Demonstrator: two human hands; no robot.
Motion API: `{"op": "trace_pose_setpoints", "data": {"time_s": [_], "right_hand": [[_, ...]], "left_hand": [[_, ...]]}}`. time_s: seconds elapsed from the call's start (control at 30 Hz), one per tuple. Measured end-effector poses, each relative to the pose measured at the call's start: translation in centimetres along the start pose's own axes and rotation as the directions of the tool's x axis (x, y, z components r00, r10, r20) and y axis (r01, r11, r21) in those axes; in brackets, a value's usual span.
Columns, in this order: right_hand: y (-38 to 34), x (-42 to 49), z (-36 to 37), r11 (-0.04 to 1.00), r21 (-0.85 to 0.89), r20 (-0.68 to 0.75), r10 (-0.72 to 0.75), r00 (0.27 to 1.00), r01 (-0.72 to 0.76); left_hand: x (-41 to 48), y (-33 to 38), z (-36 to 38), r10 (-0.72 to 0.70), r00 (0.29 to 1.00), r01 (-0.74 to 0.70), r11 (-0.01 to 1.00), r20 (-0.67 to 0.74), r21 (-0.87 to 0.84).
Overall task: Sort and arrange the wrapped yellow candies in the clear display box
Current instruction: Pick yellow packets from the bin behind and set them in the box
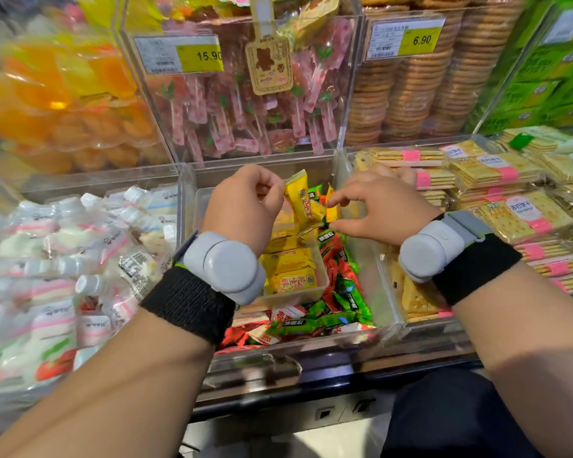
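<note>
Left fingers (272,188): curled, pinching the upper edge of one yellow candy (300,201). Red print on wrapper. Held upright, slightly tilted, above the clear display box (323,279).

Right fingers (339,200): thumb and forefinger pinched on a smaller yellow-orange wrapped piece (332,208), just beside the first. Other fingers loosely bent.

Left hand (245,200) and right hand (381,206): both over the middle bin (387,292), near each other, not touching.

Clear display box: shallow, set inside the middle bin toward its left side. Filled with yellow candies (288,269) lying flat in a rough row front to back, red lettering upward.

Right of and in front of the box, same bin: loose green and red wrapped candies (341,289), heaped.

Wrists: grey device (225,266) on a black band, left; matching grey device (430,247) on a black band, right.

Bin to the left: white bottle-shaped packs (80,259) with pink trim, piled.

Bin to the right: cracker packs (510,209) with pink bands, stacked flat.

Upper tier, left to right:
- orange jelly packs (63,110), blurred
- pink lollipops (245,110) behind a yellow price tag (199,55) reading 15.90
- stacked round biscuits (411,87) under a tag (420,38) reading 6.90
- green boxes (543,77) at far right
</note>
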State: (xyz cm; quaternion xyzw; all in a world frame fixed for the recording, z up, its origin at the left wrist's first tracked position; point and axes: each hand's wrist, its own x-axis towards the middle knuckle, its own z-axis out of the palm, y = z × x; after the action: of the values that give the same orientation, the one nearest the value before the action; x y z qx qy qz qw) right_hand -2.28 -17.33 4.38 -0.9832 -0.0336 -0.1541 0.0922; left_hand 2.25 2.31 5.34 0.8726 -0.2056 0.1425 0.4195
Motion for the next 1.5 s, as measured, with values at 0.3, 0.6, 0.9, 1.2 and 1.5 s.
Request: {"op": "trace_pose_setpoints", "data": {"time_s": [0.3,0.6,0.9,1.2,1.5], "right_hand": [[-3.0,0.3,0.6,0.998,0.061,0.052,-0.035,0.998,0.032],[-4.0,0.6,2.3,0.99,0.115,0.099,0.07,0.993,-0.081],[-4.8,0.9,3.7,0.978,0.093,0.192,0.165,0.968,-0.185],[-4.8,0.9,4.4,0.984,0.038,0.175,0.167,0.97,-0.176],[-4.3,1.3,3.1,0.993,0.069,0.079,0.095,0.992,-0.1]], "left_hand": [[-1.1,-1.0,-0.6,-0.077,0.996,0.074,0.995,-0.045,-0.065],[-2.1,-2.5,-1.2,-0.129,0.991,0.103,0.918,0.043,0.383],[-2.4,-3.9,-0.6,-0.125,0.987,0.043,0.812,0.101,0.582],[-2.7,-4.8,0.5,-0.132,0.979,0.005,0.778,0.156,0.628],[-2.2,-4.5,0.3,-0.111,0.983,0.005,0.815,0.147,0.579]]}}
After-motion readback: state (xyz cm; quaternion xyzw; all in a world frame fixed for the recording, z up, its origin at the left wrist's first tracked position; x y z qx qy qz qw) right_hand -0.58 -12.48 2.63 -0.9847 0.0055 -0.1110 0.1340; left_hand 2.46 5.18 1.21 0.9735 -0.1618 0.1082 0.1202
